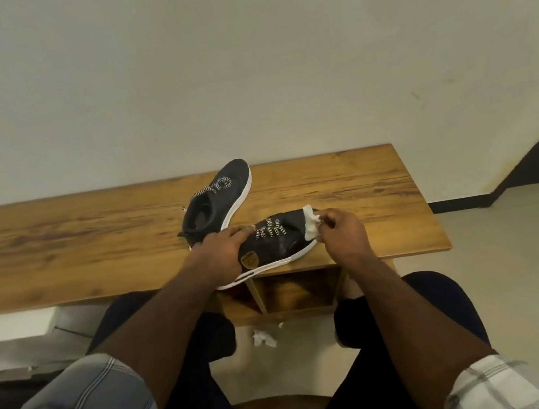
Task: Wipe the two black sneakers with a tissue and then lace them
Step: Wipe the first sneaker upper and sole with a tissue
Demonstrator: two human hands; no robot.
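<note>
Two black sneakers with white soles lie on a wooden table (63, 250). The near sneaker (275, 246) sits at the table's front edge, its toe pointing right and black-and-white laces across its top. My left hand (221, 252) grips its heel end from above. My right hand (341, 234) pinches a white tissue (311, 224) against the toe. The far sneaker (217, 202) lies behind, toe pointing away, with its laces bunched on the upper.
A pale wall stands right behind the table. An open wooden shelf compartment (296, 292) sits under the tabletop in front of my knees. A crumpled white tissue (263, 338) lies on the tiled floor between my legs.
</note>
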